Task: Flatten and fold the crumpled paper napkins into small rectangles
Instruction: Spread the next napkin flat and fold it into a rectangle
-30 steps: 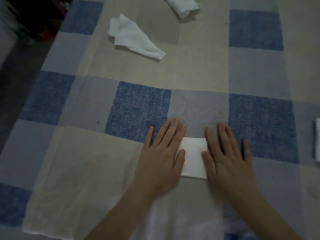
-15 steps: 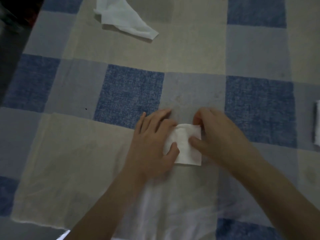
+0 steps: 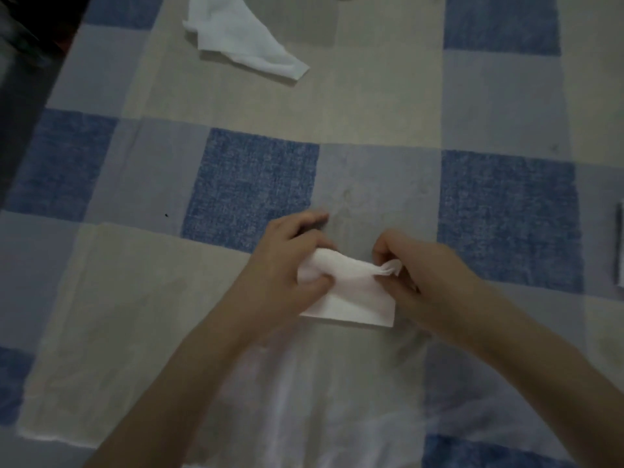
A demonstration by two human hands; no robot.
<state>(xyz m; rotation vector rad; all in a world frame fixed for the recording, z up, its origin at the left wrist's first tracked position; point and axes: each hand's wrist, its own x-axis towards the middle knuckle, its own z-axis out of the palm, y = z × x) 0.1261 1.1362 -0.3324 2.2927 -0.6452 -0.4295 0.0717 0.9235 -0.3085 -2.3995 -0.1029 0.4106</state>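
The left hand is pinching the folded napkin's left end; the right hand is pinching its raised right corner; the napkin is lying on the checked cloth between them.

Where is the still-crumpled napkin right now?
In the head view, the crumpled napkin lies at upper left on the checked cloth, far beyond both hands, untouched.

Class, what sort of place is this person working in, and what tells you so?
Probably a home, at a table or bed: a blue, grey and beige checked cloth covers the surface, and paper napkins lie on it, one crumpled napkin at the far side.
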